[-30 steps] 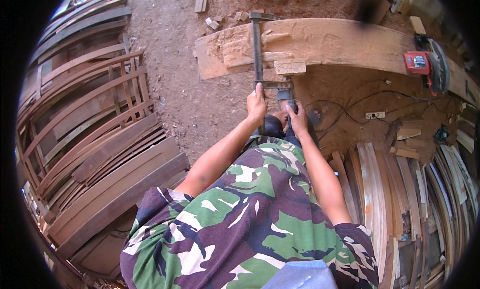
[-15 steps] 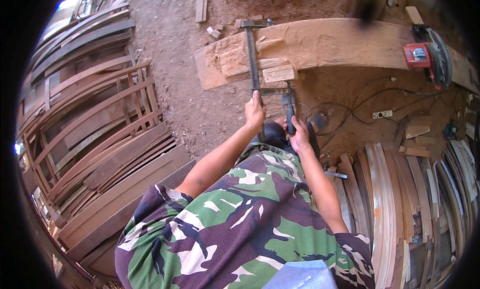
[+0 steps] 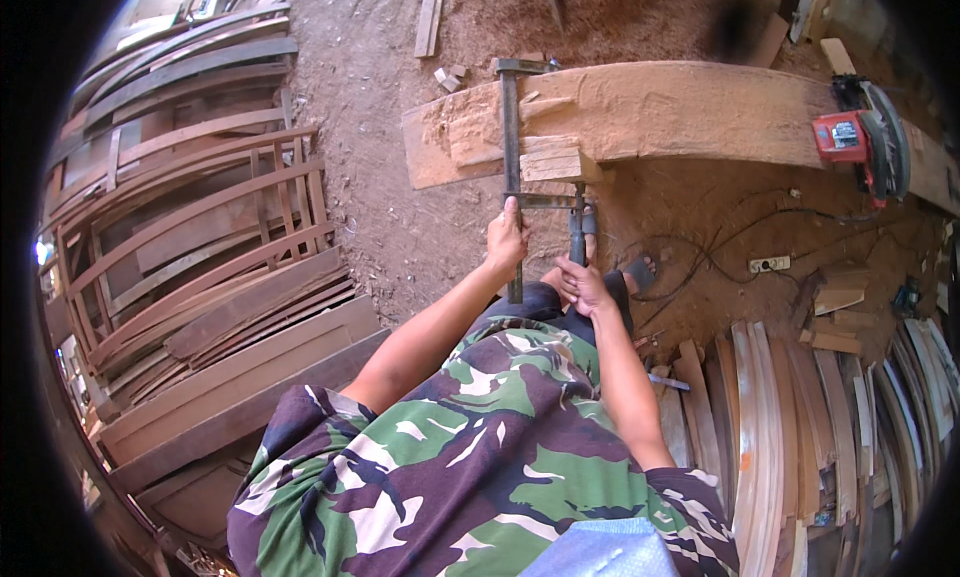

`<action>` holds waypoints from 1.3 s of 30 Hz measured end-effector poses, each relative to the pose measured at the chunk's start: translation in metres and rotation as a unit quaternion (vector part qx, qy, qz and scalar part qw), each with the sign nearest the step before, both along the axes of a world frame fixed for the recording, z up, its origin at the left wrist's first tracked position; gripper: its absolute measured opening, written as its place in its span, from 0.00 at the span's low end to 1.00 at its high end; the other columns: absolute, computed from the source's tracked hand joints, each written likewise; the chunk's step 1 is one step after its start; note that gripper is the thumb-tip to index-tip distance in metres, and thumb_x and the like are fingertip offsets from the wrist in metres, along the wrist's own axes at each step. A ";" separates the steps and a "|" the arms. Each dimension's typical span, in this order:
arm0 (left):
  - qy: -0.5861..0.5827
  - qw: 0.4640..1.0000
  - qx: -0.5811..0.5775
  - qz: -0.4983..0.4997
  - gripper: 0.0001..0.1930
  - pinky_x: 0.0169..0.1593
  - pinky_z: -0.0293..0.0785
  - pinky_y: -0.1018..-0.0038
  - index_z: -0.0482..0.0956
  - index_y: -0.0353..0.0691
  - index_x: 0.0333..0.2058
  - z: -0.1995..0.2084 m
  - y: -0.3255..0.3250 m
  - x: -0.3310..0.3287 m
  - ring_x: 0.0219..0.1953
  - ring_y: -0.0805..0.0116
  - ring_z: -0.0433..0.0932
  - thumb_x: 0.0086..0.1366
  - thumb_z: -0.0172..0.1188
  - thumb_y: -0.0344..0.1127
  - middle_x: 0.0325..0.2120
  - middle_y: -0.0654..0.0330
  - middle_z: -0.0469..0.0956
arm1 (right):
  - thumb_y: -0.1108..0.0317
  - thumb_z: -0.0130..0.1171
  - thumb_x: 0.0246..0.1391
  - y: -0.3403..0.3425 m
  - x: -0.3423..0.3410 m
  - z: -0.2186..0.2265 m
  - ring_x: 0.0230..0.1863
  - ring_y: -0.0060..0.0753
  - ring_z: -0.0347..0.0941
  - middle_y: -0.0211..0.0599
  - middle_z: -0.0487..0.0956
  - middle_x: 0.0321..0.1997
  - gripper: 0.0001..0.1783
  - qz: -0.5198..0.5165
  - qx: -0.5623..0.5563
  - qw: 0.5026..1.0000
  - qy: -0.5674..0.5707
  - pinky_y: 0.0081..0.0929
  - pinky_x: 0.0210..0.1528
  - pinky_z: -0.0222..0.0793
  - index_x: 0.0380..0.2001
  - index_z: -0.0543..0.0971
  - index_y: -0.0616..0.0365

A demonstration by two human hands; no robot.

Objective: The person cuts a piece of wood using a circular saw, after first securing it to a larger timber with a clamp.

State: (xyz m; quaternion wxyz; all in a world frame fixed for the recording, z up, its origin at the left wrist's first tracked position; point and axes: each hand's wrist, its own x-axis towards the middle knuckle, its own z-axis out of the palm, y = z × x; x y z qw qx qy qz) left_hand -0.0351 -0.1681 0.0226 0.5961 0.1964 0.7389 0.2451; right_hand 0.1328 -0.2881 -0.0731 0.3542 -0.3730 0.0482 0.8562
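A dark metal bar clamp (image 3: 511, 127) spans the dusty wooden plank (image 3: 690, 107), its top jaw over the plank's far edge. Between its lower jaw and the plank's near edge sits a pale wood block (image 3: 550, 166). My left hand (image 3: 507, 239) is closed around the clamp's bar, just under the sliding jaw, thumb pointing up along it. To its right, my right hand (image 3: 584, 286) is closed on the lower end of the clamp's screw handle (image 3: 577, 239). Its fingers partly hide that end.
A red circular saw (image 3: 842, 137) rests on the plank's right end. Black cables (image 3: 712, 247) and a white power strip (image 3: 769, 264) lie on the dirt floor. Stacked wooden frames (image 3: 200, 217) line the left; curved wood strips (image 3: 770, 407) fill the lower right.
My right hand has turned on the screw handle, its fingers now wrapped over the lower end. My left hand keeps its hold on the bar. The whole view has shifted slightly.
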 end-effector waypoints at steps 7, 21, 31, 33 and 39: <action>-0.007 1.000 0.004 -0.012 0.33 0.16 0.53 0.75 0.74 0.44 0.33 -0.004 0.001 -0.003 0.11 0.75 0.57 0.76 0.48 0.72 0.13 0.69 0.63 | 0.59 0.74 0.58 0.013 -0.029 0.042 0.33 0.46 0.78 0.42 0.81 0.38 0.28 0.011 0.086 0.880 -0.468 0.41 0.39 0.74 0.55 0.75 0.61; 0.182 0.975 0.090 -0.085 0.30 0.27 0.69 0.64 0.76 0.39 0.42 -0.011 -0.011 -0.026 0.20 0.61 0.71 0.78 0.51 0.66 0.22 0.59 0.72 | 0.65 0.67 0.67 0.012 -0.001 0.014 0.17 0.15 0.63 0.19 0.68 0.25 0.16 -0.056 -0.002 0.968 0.244 0.19 0.18 0.62 0.54 0.75 0.47; 0.275 0.846 0.301 -0.343 0.30 0.58 0.78 0.58 0.75 0.29 0.57 -0.073 -0.054 0.077 0.51 0.46 0.80 0.66 0.71 0.46 0.53 0.42 0.79 | 0.61 0.69 0.66 -0.107 0.330 0.105 0.38 0.31 0.84 0.35 0.84 0.41 0.24 -0.161 0.004 0.915 -0.370 0.29 0.41 0.82 0.61 0.77 0.53; -0.113 0.983 -0.090 -0.117 0.19 0.49 0.81 0.65 0.78 0.34 0.51 -0.126 -0.045 0.026 0.45 0.57 0.83 0.69 0.68 0.41 0.42 0.50 0.83 | 0.64 0.65 0.67 -0.121 0.398 0.114 0.29 0.25 0.82 0.29 0.83 0.32 0.11 -0.207 -0.027 0.867 -0.453 0.26 0.31 0.80 0.50 0.79 0.51; -0.322 0.933 -0.130 -0.101 0.13 0.23 0.63 0.71 0.68 0.51 0.28 -0.099 -0.030 0.072 0.16 0.74 0.62 0.70 0.61 0.31 0.18 0.72 0.64 | 0.64 0.63 0.66 -0.192 0.545 0.215 0.25 0.24 0.74 0.25 0.76 0.26 0.03 -0.527 -0.096 0.695 -0.481 0.28 0.26 0.73 0.40 0.79 0.45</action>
